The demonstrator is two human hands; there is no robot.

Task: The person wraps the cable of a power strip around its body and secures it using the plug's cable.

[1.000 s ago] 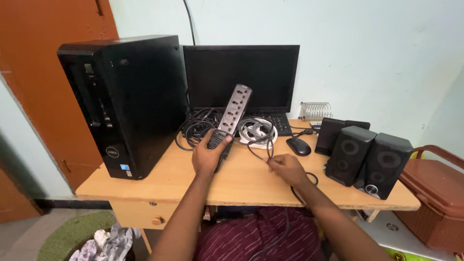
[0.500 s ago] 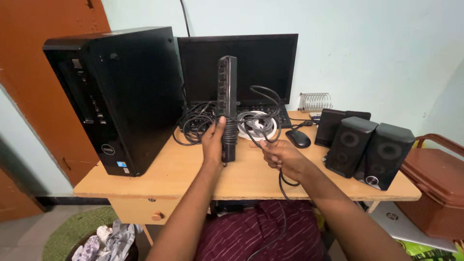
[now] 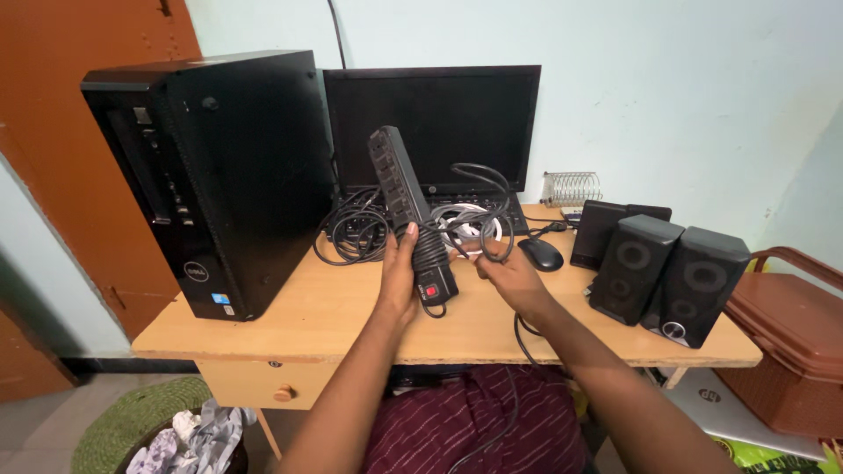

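Black power strip [image 3: 408, 206] now tilted, left hand [image 3: 398, 272] lower, gripping.

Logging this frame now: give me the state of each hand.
Left hand: closed around the black power strip, holding it up above the desk.
Right hand: closed on the strip's black cable.
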